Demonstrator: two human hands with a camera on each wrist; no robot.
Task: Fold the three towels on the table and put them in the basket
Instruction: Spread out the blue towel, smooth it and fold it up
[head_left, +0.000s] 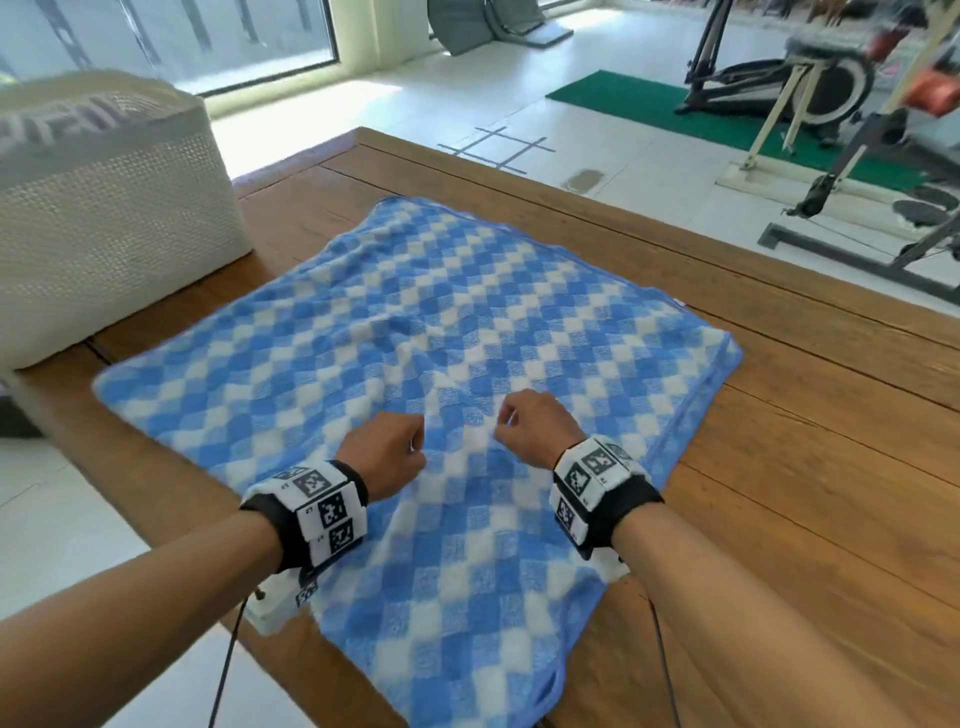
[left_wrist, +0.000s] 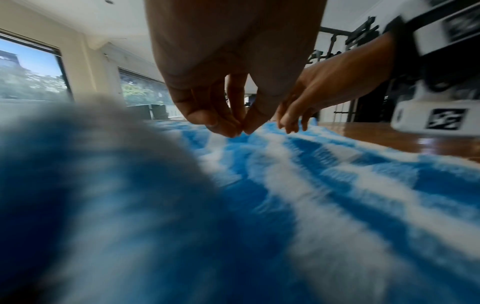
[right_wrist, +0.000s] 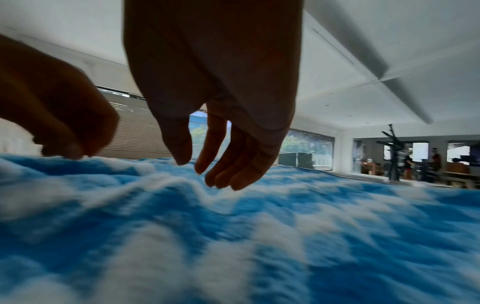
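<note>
Low in the frame's centre, my left hand (head_left: 387, 453) hovered over the blue-and-white checked towel (head_left: 415, 332), fingertips (left_wrist: 235, 128) pinched together on nothing. Beside it, my right hand (head_left: 537, 431) hung slack, gripping nothing. That towel lay flat on the wooden table (head_left: 779, 415); a white woven basket (head_left: 104, 218) stood upper left.

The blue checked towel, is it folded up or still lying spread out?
Folded at least once, but still broad and flat: the towel shows doubled layers along its right edge on the table.
</note>
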